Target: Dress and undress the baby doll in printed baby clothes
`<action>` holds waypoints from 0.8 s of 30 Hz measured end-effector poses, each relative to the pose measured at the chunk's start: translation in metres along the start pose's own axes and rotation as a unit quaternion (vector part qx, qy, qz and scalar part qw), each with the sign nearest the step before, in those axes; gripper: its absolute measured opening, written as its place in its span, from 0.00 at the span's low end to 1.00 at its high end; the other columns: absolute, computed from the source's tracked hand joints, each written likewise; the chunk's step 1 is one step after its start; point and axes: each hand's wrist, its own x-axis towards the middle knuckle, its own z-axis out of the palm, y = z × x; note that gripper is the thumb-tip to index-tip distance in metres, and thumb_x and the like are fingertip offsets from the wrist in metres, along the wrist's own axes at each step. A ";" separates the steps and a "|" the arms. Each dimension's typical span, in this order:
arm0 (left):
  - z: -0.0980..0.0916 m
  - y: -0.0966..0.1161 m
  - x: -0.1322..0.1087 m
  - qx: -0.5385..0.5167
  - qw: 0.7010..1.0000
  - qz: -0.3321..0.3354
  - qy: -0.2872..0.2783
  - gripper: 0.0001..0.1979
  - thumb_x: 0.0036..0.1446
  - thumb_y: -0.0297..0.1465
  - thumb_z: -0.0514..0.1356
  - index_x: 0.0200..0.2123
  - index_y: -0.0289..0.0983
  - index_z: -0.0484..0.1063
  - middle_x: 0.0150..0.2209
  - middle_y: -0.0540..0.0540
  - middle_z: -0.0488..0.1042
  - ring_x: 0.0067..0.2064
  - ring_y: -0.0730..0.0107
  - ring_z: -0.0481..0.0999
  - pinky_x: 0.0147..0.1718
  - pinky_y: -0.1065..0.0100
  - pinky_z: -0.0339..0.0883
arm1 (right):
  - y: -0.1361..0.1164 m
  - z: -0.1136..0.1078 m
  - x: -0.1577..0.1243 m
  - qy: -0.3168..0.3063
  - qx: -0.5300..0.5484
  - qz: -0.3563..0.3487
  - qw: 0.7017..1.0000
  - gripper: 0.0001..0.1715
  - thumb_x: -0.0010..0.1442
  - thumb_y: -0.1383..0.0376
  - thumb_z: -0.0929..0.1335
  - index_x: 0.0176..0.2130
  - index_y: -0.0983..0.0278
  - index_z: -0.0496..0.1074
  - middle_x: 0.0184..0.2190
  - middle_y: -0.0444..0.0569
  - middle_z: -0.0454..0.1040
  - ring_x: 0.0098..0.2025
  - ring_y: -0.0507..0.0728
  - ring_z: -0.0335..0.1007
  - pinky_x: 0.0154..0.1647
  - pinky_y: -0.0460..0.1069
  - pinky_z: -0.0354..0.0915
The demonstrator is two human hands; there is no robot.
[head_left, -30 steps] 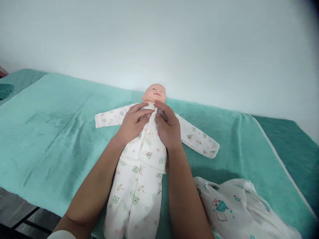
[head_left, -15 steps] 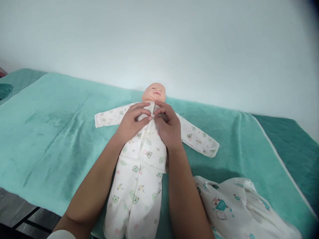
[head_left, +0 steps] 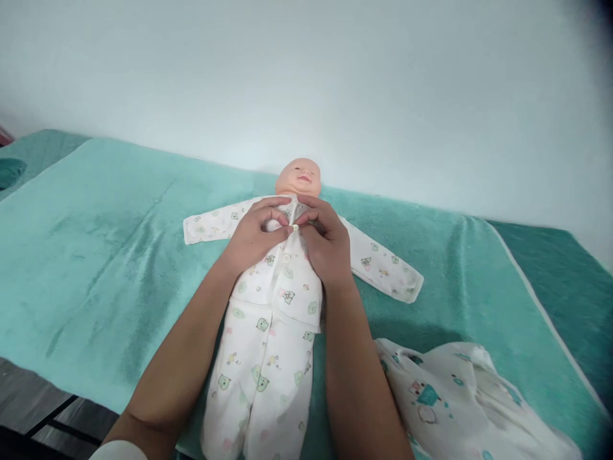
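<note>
A baby doll (head_left: pixel 299 177) lies on its back, wearing a white printed jacket (head_left: pixel 297 287) and matching trousers (head_left: pixel 258 377). Its sleeves spread out to both sides. My left hand (head_left: pixel 258 234) pinches the jacket's front edge at the chest, thumb and forefinger together. Close beside it, my right hand (head_left: pixel 325 236) pinches the other side of the front opening. A small pale fastener (head_left: pixel 295 227) shows between the fingertips. Another fastener lies lower on the jacket front.
A green cloth (head_left: pixel 119 255) covers the table under the doll. A crumpled white printed cloth (head_left: pixel 469 402) lies at the lower right. Behind the table rises a pale wall (head_left: pixel 306 83). Dark metal bars (head_left: pixel 52 415) show at the lower left.
The small fastener at the chest shows more clearly between my fingertips. Both hands keep nearly the same pinch; the whole view has shifted very slightly.
</note>
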 end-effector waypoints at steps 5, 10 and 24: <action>0.001 -0.002 0.001 -0.019 1.000 0.000 0.019 0.02 0.58 0.30 0.66 0.32 0.40 0.76 0.64 0.45 0.75 0.68 0.55 0.70 0.69 0.49 0.60 | -0.002 0.001 0.000 0.013 -0.002 0.009 1.000 0.09 0.56 0.70 0.65 0.31 0.58 0.74 0.55 0.47 0.78 0.60 0.62 0.73 0.64 0.63 0.66; 0.004 -0.002 0.000 -0.002 0.999 0.005 0.040 0.03 0.58 0.28 0.65 0.31 0.40 0.75 0.62 0.45 0.76 0.66 0.57 0.72 0.69 0.49 0.61 | -0.002 0.000 -0.001 0.030 -0.002 0.000 1.000 0.11 0.53 0.72 0.64 0.28 0.58 0.73 0.53 0.46 0.80 0.60 0.62 0.73 0.61 0.62 0.68; 0.002 -0.002 0.001 0.004 0.999 0.024 0.034 0.06 0.63 0.30 0.61 0.33 0.41 0.76 0.60 0.45 0.78 0.66 0.58 0.73 0.69 0.51 0.62 | -0.006 -0.001 0.000 -0.019 0.008 -0.008 1.000 0.04 0.61 0.67 0.67 0.35 0.57 0.72 0.56 0.47 0.78 0.61 0.62 0.72 0.55 0.59 0.71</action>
